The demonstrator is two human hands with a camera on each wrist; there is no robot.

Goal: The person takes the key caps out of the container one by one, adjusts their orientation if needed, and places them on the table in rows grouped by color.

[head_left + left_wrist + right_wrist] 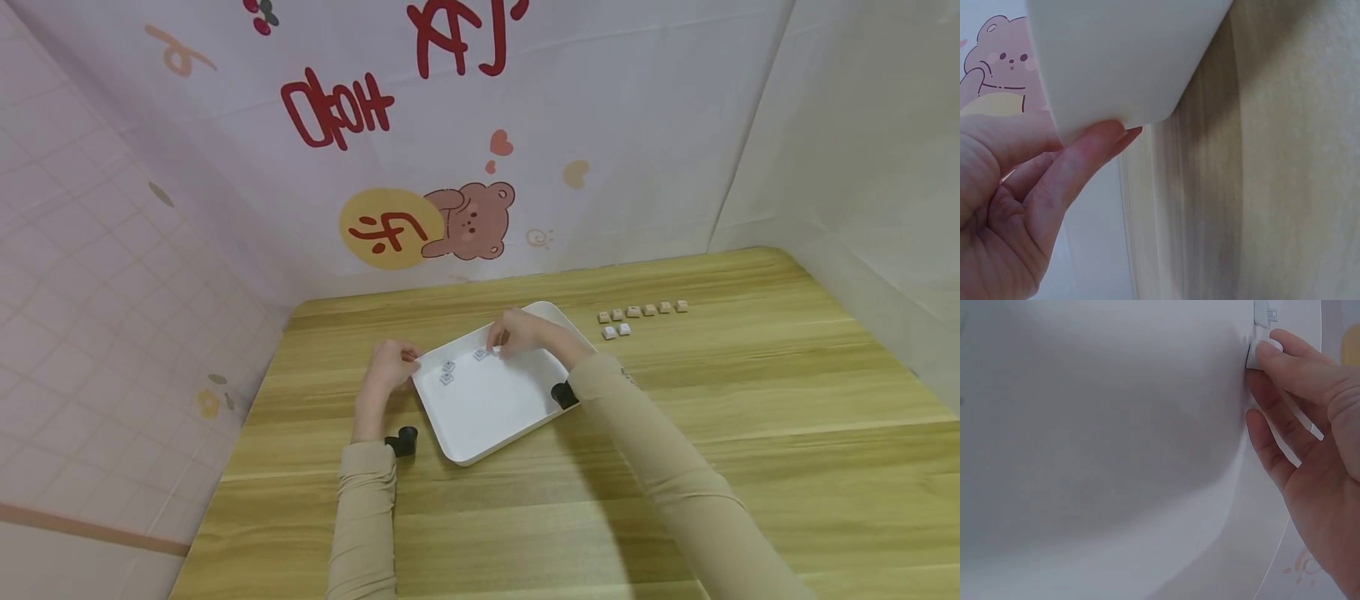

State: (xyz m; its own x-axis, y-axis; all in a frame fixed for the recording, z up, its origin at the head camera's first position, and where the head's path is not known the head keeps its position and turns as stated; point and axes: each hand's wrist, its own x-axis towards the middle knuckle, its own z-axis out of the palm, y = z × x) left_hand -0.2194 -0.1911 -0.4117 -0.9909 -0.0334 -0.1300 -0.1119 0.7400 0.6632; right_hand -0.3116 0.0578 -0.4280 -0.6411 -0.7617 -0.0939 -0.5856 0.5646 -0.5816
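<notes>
A shallow white tray (495, 408) lies at an angle on the wooden table. At its far left corner my left hand (386, 367) pinches the rim between thumb and fingers, as the left wrist view also shows. My right hand (521, 333) reaches in along the far wall. Between its thumb and index finger it pinches a small white keycap (1254, 359); the other fingers are loosely bent. Beside that keycap sits a pale grey keyboard piece (480, 355). Two similar pieces (447, 372) lie close together near the tray's left wall.
Right of the tray, a row of several beige keycaps (633, 312) stands on the table (750, 392), with two white keycaps (617, 332) in front. Black wrist mounts (402, 442) sit on both wrists. A printed cloth (615, 108) hangs behind the table.
</notes>
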